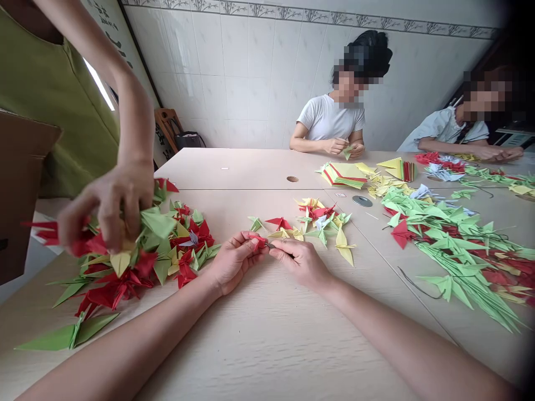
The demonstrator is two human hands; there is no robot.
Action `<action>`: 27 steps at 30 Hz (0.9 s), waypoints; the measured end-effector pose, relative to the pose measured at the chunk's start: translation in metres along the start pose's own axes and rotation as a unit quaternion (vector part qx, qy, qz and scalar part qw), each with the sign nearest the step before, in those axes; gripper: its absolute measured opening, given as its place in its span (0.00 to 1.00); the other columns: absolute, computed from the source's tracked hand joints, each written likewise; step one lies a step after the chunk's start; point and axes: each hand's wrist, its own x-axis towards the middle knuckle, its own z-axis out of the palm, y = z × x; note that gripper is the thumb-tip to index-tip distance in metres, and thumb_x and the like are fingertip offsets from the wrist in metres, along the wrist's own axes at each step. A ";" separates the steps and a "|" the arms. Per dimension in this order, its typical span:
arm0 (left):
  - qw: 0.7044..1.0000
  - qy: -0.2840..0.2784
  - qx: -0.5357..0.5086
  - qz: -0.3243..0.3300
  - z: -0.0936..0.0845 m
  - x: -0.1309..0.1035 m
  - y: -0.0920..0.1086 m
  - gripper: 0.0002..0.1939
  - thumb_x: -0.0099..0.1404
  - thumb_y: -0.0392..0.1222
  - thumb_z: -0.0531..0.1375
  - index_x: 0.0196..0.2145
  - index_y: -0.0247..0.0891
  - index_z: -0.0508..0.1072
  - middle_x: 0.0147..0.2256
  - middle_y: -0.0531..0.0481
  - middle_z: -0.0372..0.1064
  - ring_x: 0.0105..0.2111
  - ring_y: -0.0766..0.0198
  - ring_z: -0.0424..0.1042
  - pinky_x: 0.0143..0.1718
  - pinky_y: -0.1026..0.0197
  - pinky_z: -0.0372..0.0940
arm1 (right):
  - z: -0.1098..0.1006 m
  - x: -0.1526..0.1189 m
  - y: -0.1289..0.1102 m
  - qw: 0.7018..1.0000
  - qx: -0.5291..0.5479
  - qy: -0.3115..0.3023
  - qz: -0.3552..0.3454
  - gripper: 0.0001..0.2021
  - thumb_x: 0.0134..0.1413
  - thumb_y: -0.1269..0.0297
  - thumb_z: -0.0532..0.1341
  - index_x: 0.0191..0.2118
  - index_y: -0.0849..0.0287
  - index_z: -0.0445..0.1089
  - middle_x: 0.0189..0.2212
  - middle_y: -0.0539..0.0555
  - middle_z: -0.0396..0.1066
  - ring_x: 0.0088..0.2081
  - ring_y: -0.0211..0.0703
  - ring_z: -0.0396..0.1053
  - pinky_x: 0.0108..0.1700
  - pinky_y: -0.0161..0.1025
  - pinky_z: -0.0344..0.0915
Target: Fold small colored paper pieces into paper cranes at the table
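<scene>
A: What is seen, with the clock centred on the hands below?

B: The pale wood-grain table [234, 345] is seen first. At ten o'clock a co-worker in a green garment [79, 106] is seen, at one o'clock a seated co-worker in a white short-sleeved top [330, 120], at two o'clock another in a pale top [434, 131].

A: What is spread on the table?

B: At three o'clock, a long spread of green, red and yellow folded-paper shapes [455, 223]; at nine, a heap of red, green and yellow folded-paper shapes [167, 259], over which the green-clad co-worker's blurred hand [108, 203] is lowered. Whether anything is gripped by it cannot be told. Between two and three, a small cluster of mixed folded-paper shapes [320, 223] is seen; between one and two, a stack of coloured paper [345, 174].

A: And the hands?

B: By the left hand [236, 262], a small red folded-paper piece [259, 243] is pinched at the clock's centre. By the closed fingers of the right hand [303, 262], a thin dark object [270, 245], mostly hidden, is gripped against the piece's right end.
</scene>
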 end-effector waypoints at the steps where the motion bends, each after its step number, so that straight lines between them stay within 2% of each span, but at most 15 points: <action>1: 1.000 0.011 0.005 0.008 0.001 -0.001 -0.001 0.09 0.51 0.37 0.65 0.30 0.35 0.69 0.30 0.51 0.70 0.31 0.66 0.70 0.35 0.63 0.63 | 0.000 0.000 0.001 1.000 -0.003 -0.006 -0.005 0.12 0.58 0.60 0.53 0.29 0.56 0.71 0.23 0.51 0.68 0.26 0.42 0.64 0.29 0.38 0.63; 6: 0.991 0.044 0.104 0.078 0.006 -0.003 -0.006 0.08 0.52 0.38 0.64 0.30 0.35 0.69 0.26 0.54 0.68 0.27 0.70 0.66 0.34 0.65 0.61 | 0.002 0.000 0.005 1.000 0.002 0.023 -0.001 0.09 0.57 0.64 0.54 0.34 0.58 0.70 0.29 0.52 0.71 0.31 0.42 0.67 0.34 0.37 0.64; 11: 0.980 0.028 0.166 0.101 0.007 -0.001 -0.009 0.10 0.51 0.37 0.63 0.32 0.34 0.68 0.27 0.53 0.67 0.28 0.69 0.66 0.35 0.64 0.61 | 0.000 -0.001 0.002 1.000 0.020 0.012 -0.003 0.08 0.56 0.64 0.55 0.36 0.58 0.70 0.32 0.52 0.71 0.33 0.41 0.68 0.37 0.38 0.64; 14: 0.980 -0.002 0.174 0.101 0.007 -0.001 -0.011 0.10 0.51 0.37 0.63 0.31 0.35 0.66 0.29 0.53 0.67 0.28 0.69 0.67 0.35 0.64 0.62 | 0.000 -0.001 -0.002 0.998 0.060 0.030 0.007 0.10 0.52 0.62 0.59 0.40 0.57 0.69 0.33 0.52 0.71 0.34 0.41 0.67 0.37 0.37 0.64; 16: 0.978 -0.033 0.179 0.100 0.007 -0.001 -0.012 0.11 0.51 0.36 0.63 0.31 0.35 0.64 0.30 0.52 0.66 0.29 0.69 0.67 0.35 0.64 0.62 | 0.002 -0.002 -0.004 0.996 0.079 0.025 0.011 0.08 0.50 0.64 0.60 0.38 0.58 0.69 0.30 0.51 0.70 0.32 0.40 0.67 0.34 0.35 0.64; 19: 0.972 -0.055 0.197 0.113 0.006 -0.001 -0.015 0.13 0.52 0.34 0.62 0.34 0.37 0.61 0.31 0.54 0.64 0.30 0.70 0.65 0.34 0.66 0.61 | 0.004 -0.003 -0.004 0.996 0.082 0.000 0.020 0.03 0.51 0.68 0.57 0.29 0.60 0.68 0.24 0.48 0.65 0.27 0.36 0.62 0.29 0.32 0.60; 21: 0.965 -0.047 0.231 0.117 0.006 -0.002 -0.015 0.14 0.54 0.34 0.60 0.37 0.38 0.60 0.33 0.54 0.63 0.29 0.72 0.64 0.31 0.66 0.60 | 0.005 -0.002 -0.001 0.995 0.080 0.031 0.044 0.05 0.51 0.67 0.57 0.27 0.60 0.66 0.21 0.47 0.61 0.24 0.34 0.59 0.26 0.31 0.58; 24: 0.946 -0.037 0.300 0.113 0.005 -0.004 -0.015 0.12 0.56 0.34 0.57 0.38 0.37 0.61 0.36 0.51 0.61 0.27 0.73 0.62 0.29 0.66 0.58 | 0.001 0.003 0.011 0.980 0.086 0.136 0.113 0.08 0.51 0.63 0.58 0.26 0.61 0.65 0.20 0.47 0.60 0.23 0.34 0.58 0.24 0.31 0.57; 27: 0.922 -0.050 0.368 0.109 0.004 -0.006 -0.015 0.08 0.57 0.34 0.55 0.37 0.35 0.63 0.30 0.52 0.61 0.26 0.71 0.60 0.28 0.66 0.58 | -0.006 0.008 0.024 0.951 0.124 0.238 0.155 0.10 0.51 0.58 0.58 0.33 0.61 0.66 0.26 0.50 0.66 0.24 0.35 0.61 0.23 0.32 0.59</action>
